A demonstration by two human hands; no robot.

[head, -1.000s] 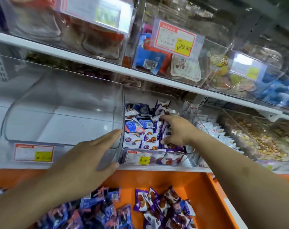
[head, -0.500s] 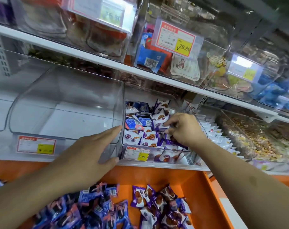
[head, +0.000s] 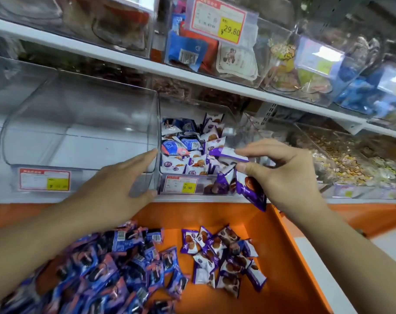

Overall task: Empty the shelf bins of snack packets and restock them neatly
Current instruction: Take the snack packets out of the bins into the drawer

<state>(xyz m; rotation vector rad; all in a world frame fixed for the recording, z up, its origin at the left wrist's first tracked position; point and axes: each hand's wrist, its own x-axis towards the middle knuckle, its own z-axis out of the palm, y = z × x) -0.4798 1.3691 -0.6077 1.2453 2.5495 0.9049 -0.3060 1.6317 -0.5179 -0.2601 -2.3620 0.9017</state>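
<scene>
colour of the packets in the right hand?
Purple with white, in the head view: the right hand pinches a few snack packets.

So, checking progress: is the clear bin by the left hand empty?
Yes, the clear bin beside the left hand holds no packets.

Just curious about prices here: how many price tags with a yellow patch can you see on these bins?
5, others may be hidden: on the empty bin, the snack bin, the upper 29.80 bin, a blurred upper-right bin, and a small lower-right one.
</scene>
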